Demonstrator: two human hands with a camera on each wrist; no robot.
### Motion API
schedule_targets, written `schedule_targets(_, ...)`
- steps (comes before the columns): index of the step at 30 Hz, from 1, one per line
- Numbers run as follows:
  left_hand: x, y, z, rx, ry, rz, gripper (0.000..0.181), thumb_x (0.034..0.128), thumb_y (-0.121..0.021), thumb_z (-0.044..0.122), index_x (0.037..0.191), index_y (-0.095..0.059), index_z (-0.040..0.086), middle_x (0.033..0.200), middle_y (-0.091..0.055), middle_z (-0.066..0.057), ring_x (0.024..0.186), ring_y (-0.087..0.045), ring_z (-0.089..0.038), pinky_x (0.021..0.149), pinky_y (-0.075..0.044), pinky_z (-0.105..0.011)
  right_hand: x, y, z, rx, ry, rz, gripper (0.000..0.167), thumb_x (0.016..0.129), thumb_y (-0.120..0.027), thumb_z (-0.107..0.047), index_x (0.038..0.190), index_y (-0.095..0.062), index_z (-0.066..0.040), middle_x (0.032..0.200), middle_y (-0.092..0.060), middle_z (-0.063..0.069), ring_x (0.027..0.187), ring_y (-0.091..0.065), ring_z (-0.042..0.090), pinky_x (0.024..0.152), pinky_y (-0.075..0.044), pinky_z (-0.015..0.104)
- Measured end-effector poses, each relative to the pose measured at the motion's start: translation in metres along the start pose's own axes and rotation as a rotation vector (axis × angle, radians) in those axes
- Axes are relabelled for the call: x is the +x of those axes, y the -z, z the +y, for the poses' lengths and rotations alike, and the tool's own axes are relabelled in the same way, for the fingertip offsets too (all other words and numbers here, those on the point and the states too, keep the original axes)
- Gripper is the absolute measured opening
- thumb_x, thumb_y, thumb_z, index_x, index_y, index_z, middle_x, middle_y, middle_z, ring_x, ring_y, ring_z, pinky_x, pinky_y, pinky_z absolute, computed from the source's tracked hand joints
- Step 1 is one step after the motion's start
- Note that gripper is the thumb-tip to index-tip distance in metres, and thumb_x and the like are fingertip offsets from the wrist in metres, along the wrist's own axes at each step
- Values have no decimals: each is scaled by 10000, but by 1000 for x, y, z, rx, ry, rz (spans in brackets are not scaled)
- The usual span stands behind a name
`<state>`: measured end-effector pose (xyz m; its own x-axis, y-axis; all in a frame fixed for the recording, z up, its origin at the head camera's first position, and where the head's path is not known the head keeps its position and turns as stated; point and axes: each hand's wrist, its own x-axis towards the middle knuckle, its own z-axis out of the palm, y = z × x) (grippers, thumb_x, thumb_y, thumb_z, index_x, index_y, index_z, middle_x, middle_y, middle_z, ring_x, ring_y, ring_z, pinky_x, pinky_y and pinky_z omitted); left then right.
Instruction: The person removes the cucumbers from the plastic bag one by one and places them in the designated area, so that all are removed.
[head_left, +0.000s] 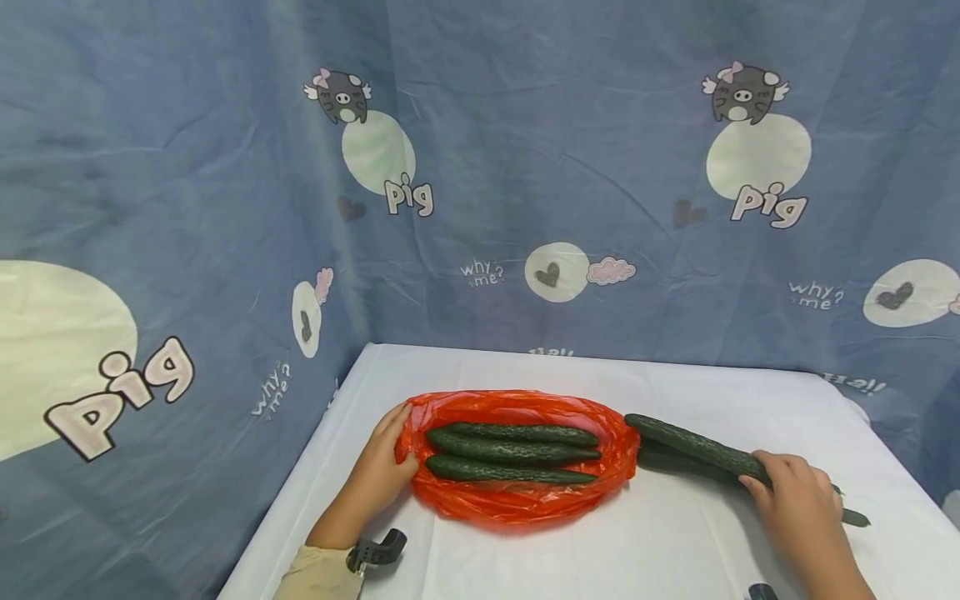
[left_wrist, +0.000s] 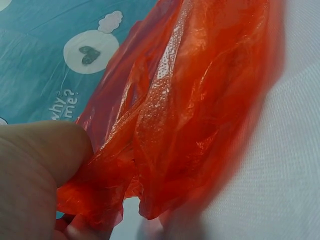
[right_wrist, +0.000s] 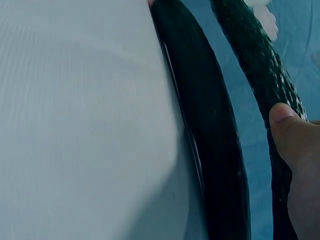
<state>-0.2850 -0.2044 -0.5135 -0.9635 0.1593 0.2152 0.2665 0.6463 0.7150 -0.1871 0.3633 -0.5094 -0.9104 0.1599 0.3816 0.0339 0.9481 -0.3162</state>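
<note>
An orange-red plastic bag [head_left: 517,512] lies spread open on the table, with three dark green cucumbers [head_left: 517,452] side by side in it. At the bag's left rim my left hand [head_left: 382,458] pinches the thin plastic; the left wrist view shows the bag [left_wrist: 200,110] gathered between thumb and fingers. My right hand [head_left: 802,500] grips a cucumber [head_left: 701,446] near its right end, its far tip by the bag's right rim. Below it another cucumber [head_left: 663,465] lies on the table; in the right wrist view a gap separates the held cucumber [right_wrist: 257,62] from the lying one [right_wrist: 205,120].
White cloth covers the table [head_left: 660,550]. Behind it and along the left hangs a blue curtain [head_left: 480,167] printed with pigs. A black strap with a dark fitting [head_left: 378,550] sits on my left wrist.
</note>
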Motion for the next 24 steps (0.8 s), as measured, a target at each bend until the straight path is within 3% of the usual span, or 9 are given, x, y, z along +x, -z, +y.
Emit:
schedule_targets(5,-1,1,-1,0,-2,8,848,855,-664,-28,1633,-335,45,1680,-324,-143,1544,-332,-400,1226,-302,-566,-4,0,15,14,4,-21,402,956,-735,-150,1303,-615,14,1246,-567,313,1134,-450,562,859,-337,691)
schedule_targets(11,-2,-1,-2,-2,-8,8,850,853,-664,-32,1633,-335,44,1680,-325,-144,1545,-331,-398,1224,-305,-560,-5,-3,29,20,82,-9,398,908,-767,-87,1261,-635,42,1181,-595,316,1109,-515,456,1003,-260,654)
schedule_targets(24,0,-2,-2,8,-2,7,844,867,-665,-21,1639,-331,61,1686,-319,-127,1547,-335,-387,1213,-323,-543,-10,-5,45,53,114,-76,357,938,-740,-93,1242,-640,65,1165,-585,309,1107,-485,450,973,-221,679)
